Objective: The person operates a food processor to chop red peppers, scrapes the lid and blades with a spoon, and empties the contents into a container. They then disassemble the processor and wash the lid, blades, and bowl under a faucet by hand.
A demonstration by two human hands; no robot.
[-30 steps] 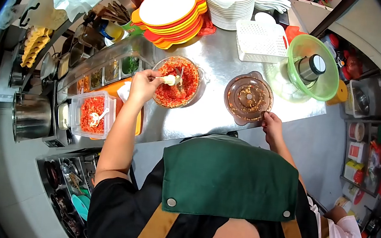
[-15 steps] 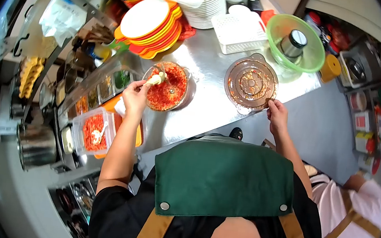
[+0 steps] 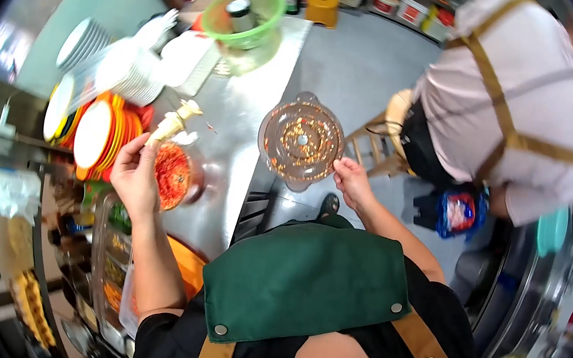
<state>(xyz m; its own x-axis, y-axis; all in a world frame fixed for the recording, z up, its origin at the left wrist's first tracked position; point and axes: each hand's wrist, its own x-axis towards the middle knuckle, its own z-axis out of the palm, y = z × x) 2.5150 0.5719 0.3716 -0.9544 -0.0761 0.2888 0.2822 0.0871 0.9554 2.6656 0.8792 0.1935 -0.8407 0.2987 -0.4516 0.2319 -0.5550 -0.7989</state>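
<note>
My left hand (image 3: 137,175) pinches a cream-coloured plastic chopper blade (image 3: 175,121) by its end and holds it raised near the bowl. Beneath it on the steel table is a clear bowl (image 3: 194,181) with chopped red chili (image 3: 170,178) inside. The fingers of my right hand (image 3: 353,182) are closed on the edge of a round see-through lid (image 3: 302,143), speckled with red and yellow bits. That lid hangs in the air beyond the table's front edge, above the floor.
On the steel table (image 3: 223,193) stand orange-rimmed plates (image 3: 95,134), white dishes (image 3: 129,73), a white basket (image 3: 190,62) and a green basin (image 3: 276,19). A person in a pink shirt (image 3: 521,100) stands at the right, near a wooden stool (image 3: 398,114).
My view has turned to the right. The chopper blade has come up out of the bowl in my left hand, and the lid has moved away from the table with my right hand.
</note>
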